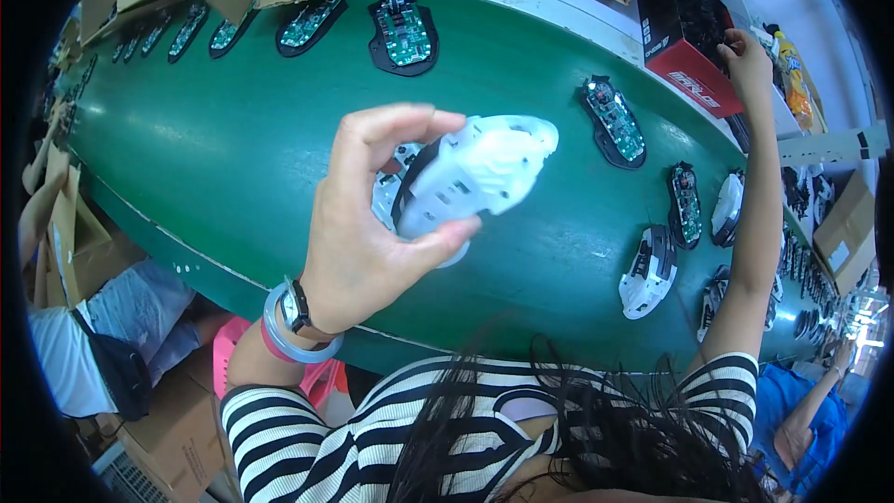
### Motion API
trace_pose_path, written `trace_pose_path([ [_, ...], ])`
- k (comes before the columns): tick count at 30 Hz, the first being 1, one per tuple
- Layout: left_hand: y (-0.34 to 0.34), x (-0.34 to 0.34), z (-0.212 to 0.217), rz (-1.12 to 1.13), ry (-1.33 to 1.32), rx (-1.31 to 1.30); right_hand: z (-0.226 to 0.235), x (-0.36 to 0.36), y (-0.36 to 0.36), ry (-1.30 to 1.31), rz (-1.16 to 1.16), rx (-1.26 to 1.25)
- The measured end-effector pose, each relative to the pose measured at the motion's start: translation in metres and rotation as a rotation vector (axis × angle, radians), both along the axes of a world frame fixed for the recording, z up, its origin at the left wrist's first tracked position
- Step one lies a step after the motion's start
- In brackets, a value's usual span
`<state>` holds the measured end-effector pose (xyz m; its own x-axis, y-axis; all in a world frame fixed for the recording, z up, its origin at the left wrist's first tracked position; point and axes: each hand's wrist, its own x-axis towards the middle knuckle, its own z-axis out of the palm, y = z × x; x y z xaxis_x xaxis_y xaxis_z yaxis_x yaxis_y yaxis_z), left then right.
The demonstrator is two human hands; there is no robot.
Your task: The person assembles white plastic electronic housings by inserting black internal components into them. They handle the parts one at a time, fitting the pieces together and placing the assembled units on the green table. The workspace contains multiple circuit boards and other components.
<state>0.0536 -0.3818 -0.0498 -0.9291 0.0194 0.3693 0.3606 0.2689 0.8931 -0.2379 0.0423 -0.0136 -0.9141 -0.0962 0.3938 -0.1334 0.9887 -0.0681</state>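
The left hand (358, 233) pinched a white mouse shell (475, 172) between thumb and fingers, raised above the green belt (233, 158). The right hand (745, 61) reached into a red-and-black box (684, 47); its grip and the box's contents could not be told. Open mouse bases (402, 33) with bare circuit boards lay uncovered along the belt; one covered unit (647, 272) lay at right.

left hand (358, 224) raised, fingers (391, 126) curled, right hand (745, 56) outstretched
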Motion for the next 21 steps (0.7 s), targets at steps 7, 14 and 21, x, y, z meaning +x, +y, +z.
trace_pose_path([
  [7,-0.005,0.003,-0.003,0.012,-0.006,-0.079,0.038,0.189,-0.177,0.033,0.745,-0.582],
  [14,-0.015,0.003,-0.012,-0.035,-0.128,0.396,0.016,0.203,-0.258,-0.21,1.398,-0.547],
  [21,-0.026,0.007,-0.005,-0.032,-0.319,0.183,0.008,0.215,-0.263,-0.421,1.118,-0.679],
])
